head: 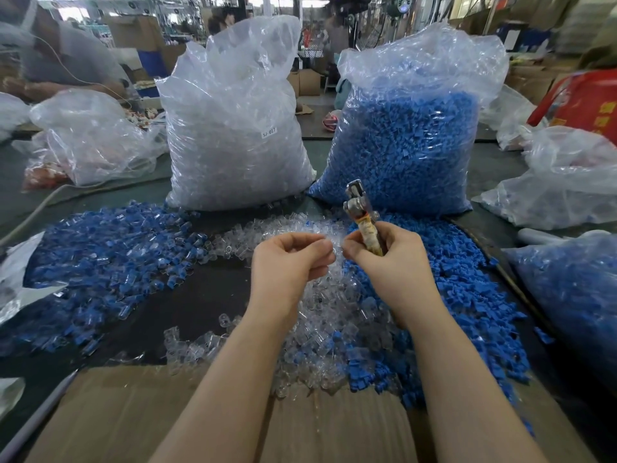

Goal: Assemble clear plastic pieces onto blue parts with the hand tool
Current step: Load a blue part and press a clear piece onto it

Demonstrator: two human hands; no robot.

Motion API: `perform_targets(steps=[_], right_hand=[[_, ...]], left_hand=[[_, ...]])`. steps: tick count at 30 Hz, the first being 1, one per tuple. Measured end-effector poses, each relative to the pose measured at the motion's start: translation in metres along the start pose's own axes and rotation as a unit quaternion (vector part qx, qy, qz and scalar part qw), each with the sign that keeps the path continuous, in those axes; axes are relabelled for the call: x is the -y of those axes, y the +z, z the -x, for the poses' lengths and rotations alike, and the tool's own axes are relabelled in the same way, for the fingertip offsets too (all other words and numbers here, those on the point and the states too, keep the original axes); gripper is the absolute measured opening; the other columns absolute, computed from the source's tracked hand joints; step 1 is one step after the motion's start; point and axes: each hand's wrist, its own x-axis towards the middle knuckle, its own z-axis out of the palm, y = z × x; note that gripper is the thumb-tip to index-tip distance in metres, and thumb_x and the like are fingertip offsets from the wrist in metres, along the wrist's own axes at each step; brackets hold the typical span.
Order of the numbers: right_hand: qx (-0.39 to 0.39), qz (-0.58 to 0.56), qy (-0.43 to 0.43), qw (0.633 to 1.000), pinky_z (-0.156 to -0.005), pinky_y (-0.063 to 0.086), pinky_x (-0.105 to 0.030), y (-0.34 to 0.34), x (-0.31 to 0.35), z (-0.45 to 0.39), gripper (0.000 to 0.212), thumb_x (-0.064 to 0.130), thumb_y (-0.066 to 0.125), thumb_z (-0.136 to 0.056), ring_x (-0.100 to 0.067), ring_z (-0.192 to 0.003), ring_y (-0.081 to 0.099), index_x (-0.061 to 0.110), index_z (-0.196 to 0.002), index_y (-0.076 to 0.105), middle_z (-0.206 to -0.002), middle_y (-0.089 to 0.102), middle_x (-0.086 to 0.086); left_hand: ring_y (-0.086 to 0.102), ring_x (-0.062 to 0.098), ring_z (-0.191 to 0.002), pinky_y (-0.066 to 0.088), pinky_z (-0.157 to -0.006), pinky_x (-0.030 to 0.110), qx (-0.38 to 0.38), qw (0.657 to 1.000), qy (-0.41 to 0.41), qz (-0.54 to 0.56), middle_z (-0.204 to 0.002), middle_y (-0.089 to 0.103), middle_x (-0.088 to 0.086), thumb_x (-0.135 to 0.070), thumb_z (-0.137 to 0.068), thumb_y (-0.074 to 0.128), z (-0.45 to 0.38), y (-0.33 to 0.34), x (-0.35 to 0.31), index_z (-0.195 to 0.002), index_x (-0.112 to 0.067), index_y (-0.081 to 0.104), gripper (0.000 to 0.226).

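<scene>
R hand [387,259] grips the hand tool [362,217], metal head up. L hand [292,255] pinches a clear piece [330,243] (hard to see) just beside it. Below: clear pieces [334,315], w/ blue parts [467,295] to the right on the surface [200,295].

cardboard sheet [314,426]: flat, bottom centre of frame, at the near edge of the tabletop
tabletop [197,295]: dark surface, bare patch left of centre
red box [581,101]: upper right, yellow print, partly cut off
crumpled plastic bags [96,138]: upper left, reddish contents inside
crumpled bags, right [567,182]: mid right, clear and mostly slack
cardboard boxes [309,81]: background centre, on floor
person [63,51]: upper left, blurred, grey top
fan [402,3]: top centre-right, background
</scene>
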Motion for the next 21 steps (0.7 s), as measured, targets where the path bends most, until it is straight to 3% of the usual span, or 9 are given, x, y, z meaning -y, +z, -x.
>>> perform_targets(steps=[3, 5, 10, 13, 15, 17, 21], right_hand=[[-0.012, 0.066, 0.018, 0.998, -0.071, 0.055, -0.045, -0.003, -0.004, -0.002, 0.01, 0.029, 0.07, -0.085, -0.022, -0.071, 0.063, 0.02, -0.081, 0.068, -0.072, 0.067, 0.002], [-0.025, 0.171, 0.029, 0.985, -0.06, 0.051, -0.038, -0.009, -0.007, -0.004, 0.011, 0.031, 0.065, -0.085, -0.019, -0.067, 0.06, 0.02, -0.081, 0.065, -0.07, 0.065, 0.004], [-0.081, 0.422, 0.105, 0.897, -0.048, 0.025, -0.029, -0.026, -0.019, -0.006, 0.02, 0.027, 0.059, -0.086, -0.017, -0.054, 0.037, 0.017, -0.075, 0.045, -0.073, 0.048, -0.001], [-0.099, 0.453, 0.181, 0.867, -0.056, 0.033, -0.03, -0.035, -0.027, -0.004, 0.022, 0.028, 0.064, -0.086, -0.02, -0.054, 0.035, 0.013, -0.09, 0.05, -0.102, 0.054, -0.011], [-0.086, 0.459, 0.216, 0.857, -0.063, 0.04, -0.034, -0.041, -0.033, -0.004, 0.023, 0.029, 0.066, -0.086, -0.023, -0.057, 0.04, 0.012, -0.091, 0.051, -0.11, 0.057, -0.014], [-0.072, 0.46, 0.232, 0.854, -0.065, 0.043, -0.034, -0.042, -0.037, -0.004, 0.02, 0.027, 0.065, -0.086, -0.026, -0.062, 0.045, 0.012, -0.086, 0.052, -0.097, 0.059, -0.012], [-0.063, 0.461, 0.229, 0.855, -0.048, 0.029, -0.027, -0.036, -0.039, -0.005, 0.029, 0.025, 0.065, -0.086, -0.02, -0.053, 0.041, 0.016, -0.071, 0.042, -0.067, 0.047, -0.004]], left_hand=[[0.072, 0.012, -0.066, 0.056, -0.059, 0.019, -0.02, 1.0, 0.005, 0.003, -0.073, 0.074, 0.008, -0.001, -0.083, 0.074, 0.0, -0.001, 0.0, -0.089, -0.003, 0.071, 0.007], [0.072, 0.013, -0.067, 0.057, -0.061, 0.02, -0.028, 1.0, 0.009, -0.006, -0.074, 0.074, 0.009, -0.001, -0.084, 0.074, -0.001, -0.004, 0.0, -0.088, -0.004, 0.071, 0.006], [0.071, 0.014, -0.068, 0.058, -0.064, 0.021, -0.028, 0.999, 0.002, -0.02, -0.077, 0.074, 0.011, -0.003, -0.083, 0.075, -0.003, -0.008, 0.0, -0.089, -0.004, 0.071, 0.007], [0.071, 0.013, -0.068, 0.058, -0.063, 0.021, -0.023, 0.999, 0.001, -0.028, -0.078, 0.074, 0.012, -0.003, -0.083, 0.075, -0.003, -0.009, 0.0, -0.091, -0.003, 0.071, 0.009], [0.071, 0.013, -0.068, 0.058, -0.064, 0.021, -0.022, 0.999, 0.001, -0.03, -0.079, 0.074, 0.012, -0.003, -0.084, 0.075, -0.004, -0.009, 0.0, -0.092, -0.002, 0.071, 0.009], [0.071, 0.013, -0.068, 0.058, -0.064, 0.021, -0.022, 0.999, 0.0, -0.029, -0.079, 0.074, 0.012, -0.003, -0.084, 0.075, -0.003, -0.008, 0.0, -0.092, -0.002, 0.071, 0.009], [0.071, 0.013, -0.069, 0.057, -0.064, 0.021, -0.018, 0.999, -0.002, -0.028, -0.077, 0.075, 0.009, -0.003, -0.083, 0.075, -0.003, -0.008, 0.0, -0.091, -0.003, 0.071, 0.009]])
